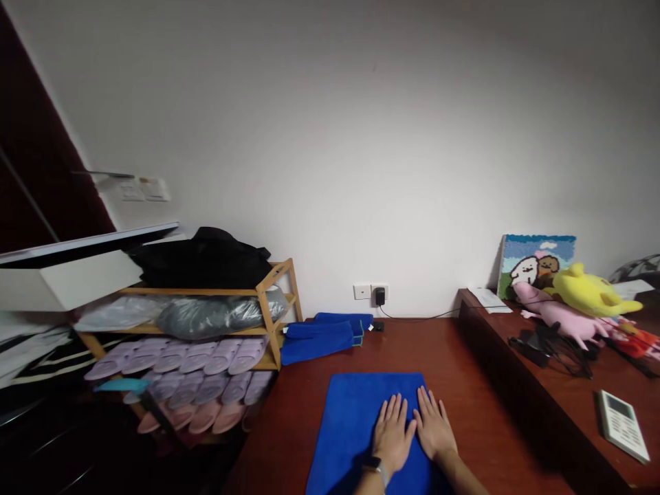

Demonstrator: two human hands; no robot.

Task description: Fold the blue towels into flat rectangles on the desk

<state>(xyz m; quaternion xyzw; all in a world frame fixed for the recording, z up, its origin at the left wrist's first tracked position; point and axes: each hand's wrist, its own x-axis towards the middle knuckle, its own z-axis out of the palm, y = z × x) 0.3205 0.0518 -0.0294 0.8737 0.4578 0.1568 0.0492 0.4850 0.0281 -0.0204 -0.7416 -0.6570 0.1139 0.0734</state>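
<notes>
A blue cloth is spread out on the reddish-brown table in front of me. My left hand lies flat on its right half, fingers stretched out, with a watch on the wrist. Beside it, my right hand rests flat over the cloth's right edge, fingers a little apart. Nothing is held in either hand. Farther back, near the wall, folded blue cloths lie in a loose stack.
Left of the table stands a wooden rack with several slippers and a black bag. A charger sits in the wall socket. The raised ledge on the right carries plush toys, a picture and a calculator.
</notes>
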